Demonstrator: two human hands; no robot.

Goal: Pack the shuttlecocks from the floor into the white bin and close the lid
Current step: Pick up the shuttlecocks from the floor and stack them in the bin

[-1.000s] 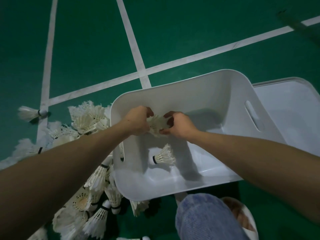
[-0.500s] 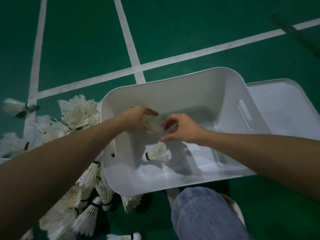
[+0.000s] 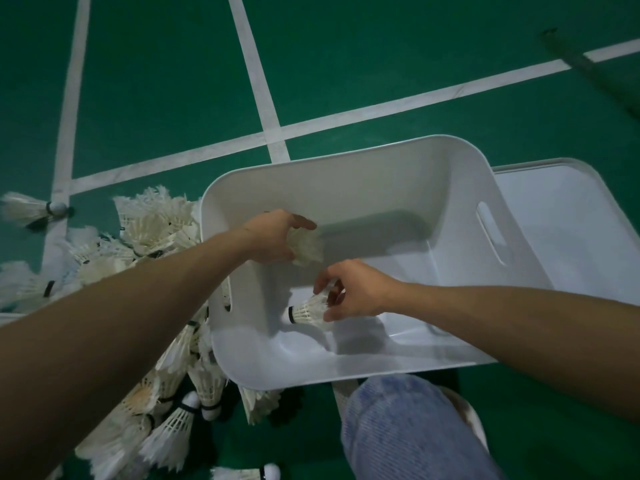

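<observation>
I judge these shuttlecocks to be almost weightless: a small cork nose, a dark band, and a thin feather skirt that keeps its shape but would crush or fray under a hard squeeze; they do not look slippery. The safest hold, to my mind, is at the cork or low on the skirt where the quills are bound, with light fingers.

My left grip (image 3: 273, 237) is closed round the upper shuttlecock (image 3: 306, 245), thumb over the top and fingers beneath; the skirt juts out of the hand toward 4 o'clock, and I cannot tell where its cork sits, as the palm hides it; it hangs above the inside of the white bin (image 3: 346, 188), near the 9 o'clock wall.

My right grip (image 3: 360, 292) is curled on the feather end of the lower shuttlecock (image 3: 308, 310), fingertips on the skirt's rim; that one lies on its side down in the bin, cork pointing to 9 o'clock, away from the hand; whether it rests on the bin's bottom or is just above it, I cannot say.

The pile of shuttlecocks (image 3: 149, 230) lies on the floor against the bin's outer wall from 9 round to 7 o'clock; a stray shuttlecock (image 3: 31, 209) sits apart, farther out toward 9; the lid (image 3: 561, 220) lies flat on the floor at the bin's 3 o'clock, so the closing is not yet done.
</observation>
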